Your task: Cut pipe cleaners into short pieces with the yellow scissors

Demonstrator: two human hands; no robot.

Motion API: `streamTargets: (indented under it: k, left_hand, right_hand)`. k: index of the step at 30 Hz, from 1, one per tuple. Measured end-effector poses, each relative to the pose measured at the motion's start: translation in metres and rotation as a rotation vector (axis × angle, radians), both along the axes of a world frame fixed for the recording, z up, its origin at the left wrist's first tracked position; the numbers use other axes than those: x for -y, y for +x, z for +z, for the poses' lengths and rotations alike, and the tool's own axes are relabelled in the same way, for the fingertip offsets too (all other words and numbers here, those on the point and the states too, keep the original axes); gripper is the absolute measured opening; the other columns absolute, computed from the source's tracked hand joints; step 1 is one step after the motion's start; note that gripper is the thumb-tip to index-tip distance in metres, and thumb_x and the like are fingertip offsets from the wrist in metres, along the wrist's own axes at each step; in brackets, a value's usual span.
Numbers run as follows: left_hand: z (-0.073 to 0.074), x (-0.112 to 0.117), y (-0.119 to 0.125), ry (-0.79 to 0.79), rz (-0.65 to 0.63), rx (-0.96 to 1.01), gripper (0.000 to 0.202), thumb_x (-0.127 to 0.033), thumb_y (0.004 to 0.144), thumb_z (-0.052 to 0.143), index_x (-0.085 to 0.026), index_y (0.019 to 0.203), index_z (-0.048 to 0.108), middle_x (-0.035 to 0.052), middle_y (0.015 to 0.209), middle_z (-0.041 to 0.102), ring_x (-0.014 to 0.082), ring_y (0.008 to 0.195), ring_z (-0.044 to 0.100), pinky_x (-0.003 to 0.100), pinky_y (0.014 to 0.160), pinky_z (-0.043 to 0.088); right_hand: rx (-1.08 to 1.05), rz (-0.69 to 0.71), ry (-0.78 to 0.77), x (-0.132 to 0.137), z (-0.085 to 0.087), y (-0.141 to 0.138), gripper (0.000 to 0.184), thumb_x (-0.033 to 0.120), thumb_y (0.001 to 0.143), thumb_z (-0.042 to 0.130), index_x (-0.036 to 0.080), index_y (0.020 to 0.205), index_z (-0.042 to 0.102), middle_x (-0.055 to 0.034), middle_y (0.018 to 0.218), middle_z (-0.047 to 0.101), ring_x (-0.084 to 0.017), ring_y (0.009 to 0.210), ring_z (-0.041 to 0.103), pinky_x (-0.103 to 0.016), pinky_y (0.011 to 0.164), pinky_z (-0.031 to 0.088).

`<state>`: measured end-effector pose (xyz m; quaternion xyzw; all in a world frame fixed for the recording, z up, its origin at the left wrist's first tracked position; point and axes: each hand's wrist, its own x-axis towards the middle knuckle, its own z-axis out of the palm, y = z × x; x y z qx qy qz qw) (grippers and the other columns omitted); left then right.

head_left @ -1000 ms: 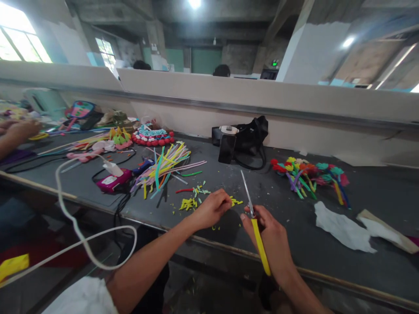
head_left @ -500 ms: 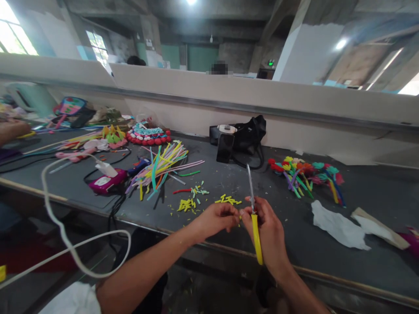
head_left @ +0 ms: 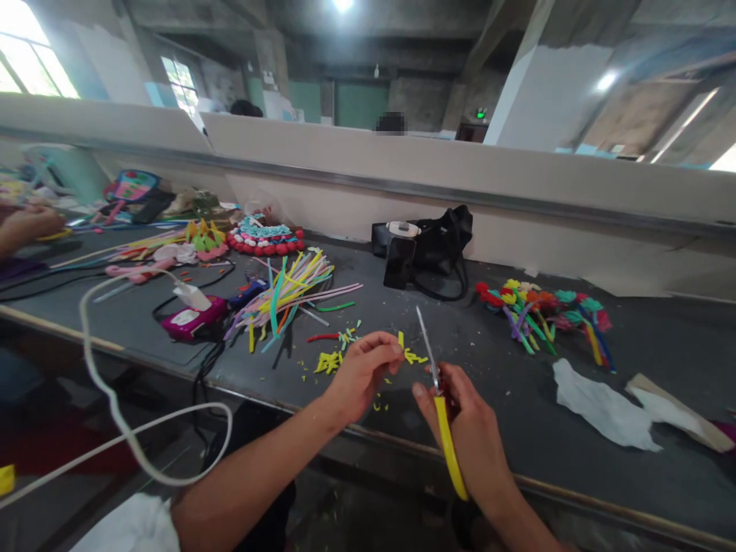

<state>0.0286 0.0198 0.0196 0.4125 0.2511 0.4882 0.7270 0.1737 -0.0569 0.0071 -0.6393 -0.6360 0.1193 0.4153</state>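
Observation:
Yellow-handled scissors (head_left: 449, 448) rest in my right hand (head_left: 468, 418), which is closed around them; their blades point up and away over the table. My left hand (head_left: 368, 372) is pinched, fingertips together, with a short yellow strip (head_left: 401, 338) standing up at the fingertips. Just beyond it lie several cut yellow pieces (head_left: 415, 357). To the left of that hand are another small yellow pile (head_left: 328, 362), pale green bits (head_left: 349, 336) and a red strip (head_left: 323, 337). A few yellow scraps are scattered near the table edge.
A bundle of coloured fuzzy sticks (head_left: 293, 287) lies left, beside a magenta power box (head_left: 195, 318) with a white cable. A black bag (head_left: 440, 249) and phone (head_left: 399, 262) are at the back. Right are fuzzy flowers (head_left: 534, 299) and white paper (head_left: 601, 406). Another person's hand (head_left: 31, 226) is far left.
My left hand has moved up and away from the scissors, with the yellow strip now showing at its fingertips. The right hand has lowered slightly, and the blades tilt further left.

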Motion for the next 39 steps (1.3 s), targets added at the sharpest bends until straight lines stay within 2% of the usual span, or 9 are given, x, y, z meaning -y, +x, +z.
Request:
streamTargets:
  k: [3,7,13,26,35,39]
  left_hand:
    - [0.002,0.000,-0.001,-0.018,0.027,0.126,0.007,-0.019,0.073,0.067,-0.015,0.072,0.061,-0.0011,0.069,0.056,0.0081,0.063,0.049,0.022,0.066,0.038]
    - [0.002,0.004,0.001,-0.034,0.021,0.157,0.007,-0.019,0.073,0.068,-0.015,0.072,0.061,-0.0007,0.071,0.057,0.0092,0.066,0.051,0.022,0.069,0.040]
    - [0.003,0.007,0.003,-0.039,0.023,0.168,0.008,-0.019,0.071,0.070,-0.015,0.071,0.063,-0.0018,0.071,0.058,0.0085,0.067,0.053,0.022,0.070,0.041]
    - [-0.002,0.008,0.004,-0.045,0.010,0.188,0.007,-0.017,0.073,0.070,-0.015,0.073,0.063,-0.0017,0.069,0.059,0.0086,0.068,0.054,0.022,0.072,0.042]
    - [0.001,0.008,0.004,-0.046,0.016,0.139,0.011,-0.021,0.070,0.072,-0.016,0.071,0.062,-0.0009,0.070,0.058,0.0095,0.068,0.053,0.023,0.072,0.042]
    - [0.001,0.008,0.003,-0.011,0.040,0.076,0.011,-0.023,0.070,0.069,-0.016,0.071,0.060,-0.0006,0.069,0.057,0.0105,0.067,0.053,0.024,0.071,0.041]
  right_hand:
    - [0.061,0.021,-0.039,0.007,-0.010,-0.002,0.026,0.044,0.086,0.056,0.022,0.100,0.055,0.0015,0.076,0.066,-0.013,0.058,0.062,-0.023,0.057,0.046]
    - [0.110,0.040,-0.041,0.012,-0.019,-0.003,0.025,0.042,0.086,0.056,0.023,0.102,0.056,0.0012,0.075,0.068,-0.014,0.057,0.063,-0.023,0.057,0.046]
    - [0.138,0.042,-0.019,0.016,-0.020,-0.002,0.020,0.039,0.088,0.053,0.023,0.098,0.059,0.0012,0.070,0.067,-0.014,0.053,0.061,-0.023,0.056,0.047]
    - [0.206,0.027,-0.021,0.016,-0.024,-0.001,0.023,0.041,0.091,0.048,0.022,0.096,0.060,0.0019,0.067,0.065,-0.012,0.049,0.057,-0.021,0.053,0.042]
    - [0.197,0.060,-0.003,0.017,-0.025,-0.002,0.021,0.038,0.093,0.045,0.022,0.089,0.058,0.0031,0.063,0.061,-0.011,0.048,0.055,-0.021,0.053,0.041]
    - [0.157,0.043,0.007,0.014,-0.024,-0.002,0.021,0.041,0.092,0.048,0.022,0.089,0.057,0.0029,0.064,0.061,-0.011,0.049,0.054,-0.021,0.053,0.042]
